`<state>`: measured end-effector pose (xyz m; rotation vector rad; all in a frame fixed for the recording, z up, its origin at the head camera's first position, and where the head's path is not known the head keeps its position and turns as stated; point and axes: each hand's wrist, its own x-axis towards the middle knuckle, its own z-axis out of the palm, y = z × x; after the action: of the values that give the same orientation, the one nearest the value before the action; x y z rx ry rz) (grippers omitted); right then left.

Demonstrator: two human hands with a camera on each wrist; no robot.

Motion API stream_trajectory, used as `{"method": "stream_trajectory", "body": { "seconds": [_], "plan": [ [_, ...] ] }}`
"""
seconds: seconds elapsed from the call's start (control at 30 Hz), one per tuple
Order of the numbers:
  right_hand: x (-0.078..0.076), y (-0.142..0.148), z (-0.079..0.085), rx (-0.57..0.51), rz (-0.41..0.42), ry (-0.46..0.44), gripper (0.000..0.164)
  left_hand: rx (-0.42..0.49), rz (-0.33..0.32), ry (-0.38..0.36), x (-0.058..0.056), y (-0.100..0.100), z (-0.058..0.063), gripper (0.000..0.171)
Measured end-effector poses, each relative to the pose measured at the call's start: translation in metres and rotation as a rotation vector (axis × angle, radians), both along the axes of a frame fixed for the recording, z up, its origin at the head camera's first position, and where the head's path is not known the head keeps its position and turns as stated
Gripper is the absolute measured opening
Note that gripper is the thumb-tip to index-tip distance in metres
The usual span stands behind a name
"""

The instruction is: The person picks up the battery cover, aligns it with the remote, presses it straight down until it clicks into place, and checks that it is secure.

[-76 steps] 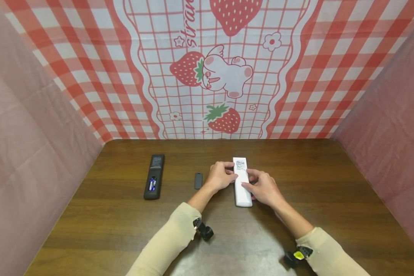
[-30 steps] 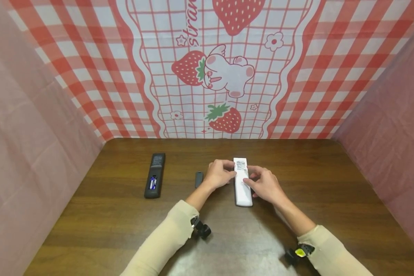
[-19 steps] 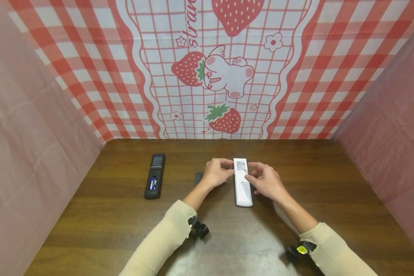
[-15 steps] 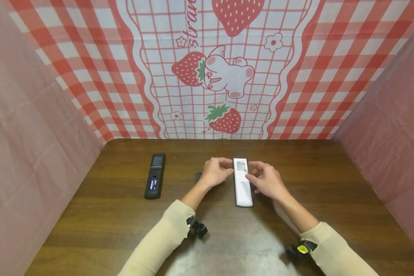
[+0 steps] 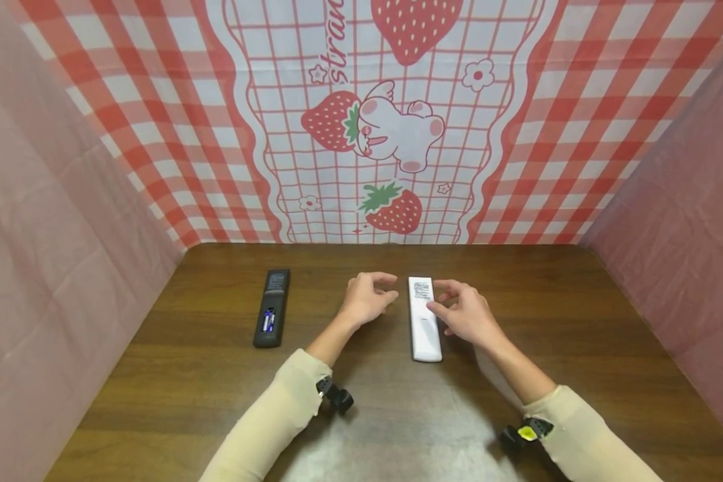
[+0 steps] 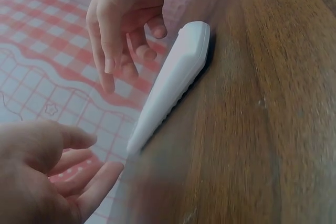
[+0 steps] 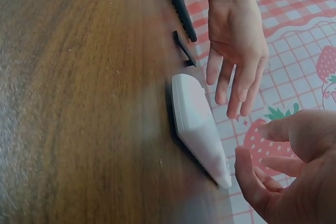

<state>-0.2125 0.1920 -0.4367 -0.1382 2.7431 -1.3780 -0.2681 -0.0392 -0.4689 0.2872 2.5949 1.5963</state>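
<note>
A white remote control lies back side up on the table, its printed label at the far end. My right hand hovers at its right edge with fingers loosely bent, and in the right wrist view a gap shows between them and the remote. On the other side my left hand is held in the air, relaxed and holding nothing. A black remote control lies further left, two blue-and-silver batteries showing in its uncovered compartment. Its small dark battery cover shows in the right wrist view; the left hand and forearm hide it in the head view.
The brown wooden table carries these things. Behind it hangs a red-checked cloth with strawberries, and pink cloth walls stand at both sides. Small black cameras are strapped to both sleeves.
Both hands have let go of the white remote. The left hand has drawn away to the left, covering the battery cover in the head view; the right has shifted slightly back from it.
</note>
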Motion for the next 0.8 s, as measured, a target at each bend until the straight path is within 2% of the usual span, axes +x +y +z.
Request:
{"method": "stream_trajectory", "body": {
  "seconds": [0.03, 0.1, 0.17, 0.2, 0.3, 0.4, 0.43, 0.53, 0.57, 0.8],
  "plan": [
    [0.000, 0.000, 0.000, 0.000, -0.001, 0.000, 0.054, -0.002, 0.002, 0.000, 0.000, -0.001, 0.000, 0.034],
    [0.000, -0.001, -0.001, -0.001, -0.005, -0.001, 0.053, 0.010, 0.002, -0.008, 0.005, -0.003, 0.008, 0.034],
    [-0.001, -0.002, -0.001, 0.000, -0.009, 0.000, 0.053, 0.008, 0.004, 0.001, 0.003, -0.006, 0.007, 0.035],
    [-0.001, -0.003, -0.001, 0.001, -0.011, 0.001, 0.052, 0.002, 0.006, 0.024, 0.000, -0.008, 0.000, 0.034],
    [0.000, -0.005, -0.001, 0.006, -0.010, 0.008, 0.051, -0.001, 0.012, 0.039, -0.001, -0.012, -0.001, 0.033],
    [0.001, -0.006, -0.001, 0.010, -0.006, 0.020, 0.049, 0.002, 0.016, 0.049, 0.002, -0.017, 0.002, 0.034],
    [0.001, -0.007, -0.001, 0.011, -0.004, 0.024, 0.049, 0.005, 0.020, 0.033, 0.005, -0.018, 0.009, 0.035],
    [0.002, -0.007, -0.001, 0.015, 0.001, 0.034, 0.048, -0.003, 0.031, 0.036, 0.010, -0.021, 0.014, 0.036],
    [0.002, -0.007, 0.000, 0.017, 0.002, 0.036, 0.047, -0.003, 0.040, 0.017, 0.013, -0.021, 0.020, 0.037],
    [0.001, -0.012, 0.000, 0.023, 0.011, 0.038, 0.044, 0.002, 0.066, 0.005, 0.015, -0.031, 0.021, 0.036]
  ]
}}
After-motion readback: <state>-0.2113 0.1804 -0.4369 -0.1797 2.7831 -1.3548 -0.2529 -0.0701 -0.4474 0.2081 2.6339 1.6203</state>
